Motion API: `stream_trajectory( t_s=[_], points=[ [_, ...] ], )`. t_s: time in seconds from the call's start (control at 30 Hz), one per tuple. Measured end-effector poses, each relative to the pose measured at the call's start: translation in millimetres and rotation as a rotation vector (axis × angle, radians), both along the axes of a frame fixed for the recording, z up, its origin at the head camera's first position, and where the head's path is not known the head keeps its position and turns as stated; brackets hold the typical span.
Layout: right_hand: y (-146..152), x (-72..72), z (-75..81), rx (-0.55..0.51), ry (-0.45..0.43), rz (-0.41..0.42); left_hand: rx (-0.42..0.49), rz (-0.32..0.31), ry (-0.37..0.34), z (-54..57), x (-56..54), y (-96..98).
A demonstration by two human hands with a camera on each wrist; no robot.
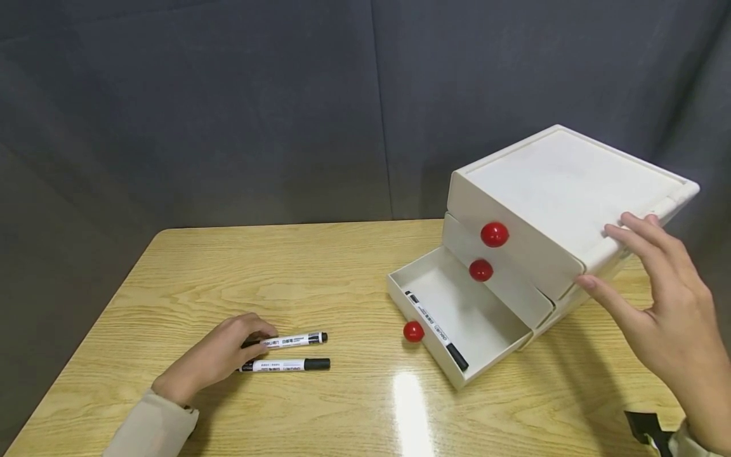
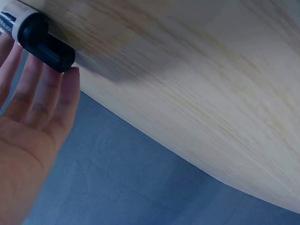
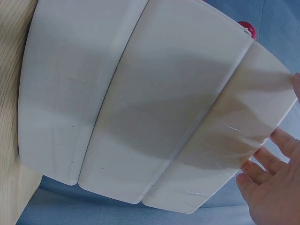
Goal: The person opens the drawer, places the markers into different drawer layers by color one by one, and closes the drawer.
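My left hand (image 1: pixel 219 352) pinches the farther of two whiteboard markers on the table, a white marker (image 1: pixel 294 341) with black ends, between thumb and fingers. The nearer marker (image 1: pixel 285 365) lies alongside it, its left end partly under the hand. In the left wrist view the fingers touch a black marker end (image 2: pixel 49 47). My right hand (image 1: pixel 671 304) rests on the right edge of a white drawer unit (image 1: pixel 571 184), thumb at the front corner, fingers spread along the top. A third marker (image 1: pixel 435 327) lies inside the pulled-out bottom drawer (image 1: pixel 422 270).
Red round knobs mark the drawers, including the top knob (image 1: pixel 494 234) and bottom knob (image 1: pixel 414 331). The upper two drawers are closed. A wooden table (image 1: pixel 240 266) carries everything, with a dark curtain (image 1: pixel 274 114) behind. A black object (image 1: pixel 645 425) shows by the right wrist.
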State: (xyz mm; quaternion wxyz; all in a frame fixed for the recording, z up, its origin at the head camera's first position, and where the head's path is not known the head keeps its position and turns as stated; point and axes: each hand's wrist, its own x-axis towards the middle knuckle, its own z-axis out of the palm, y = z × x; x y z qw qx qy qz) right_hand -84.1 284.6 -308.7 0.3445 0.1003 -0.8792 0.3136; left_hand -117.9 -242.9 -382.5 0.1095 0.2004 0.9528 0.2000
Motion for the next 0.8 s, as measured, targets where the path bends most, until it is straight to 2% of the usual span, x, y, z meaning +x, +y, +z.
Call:
stream_trajectory(
  t_s=[0.43,0.7,0.8],
  points=[
    [0.4,-0.6,-0.6,-0.002,0.011,0.004,-0.015,-0.008,0.019,-0.7,0.7,-0.3],
    [0.3,-0.3,0.4,-0.008,0.02,-0.002,-0.025,0.01,0.033,2.8,-0.8,5.0],
    [-0.1,0.0,0.5,-0.01,0.017,-0.004,-0.02,-0.004,0.054,3.8,-2.0,8.2]
  ],
)
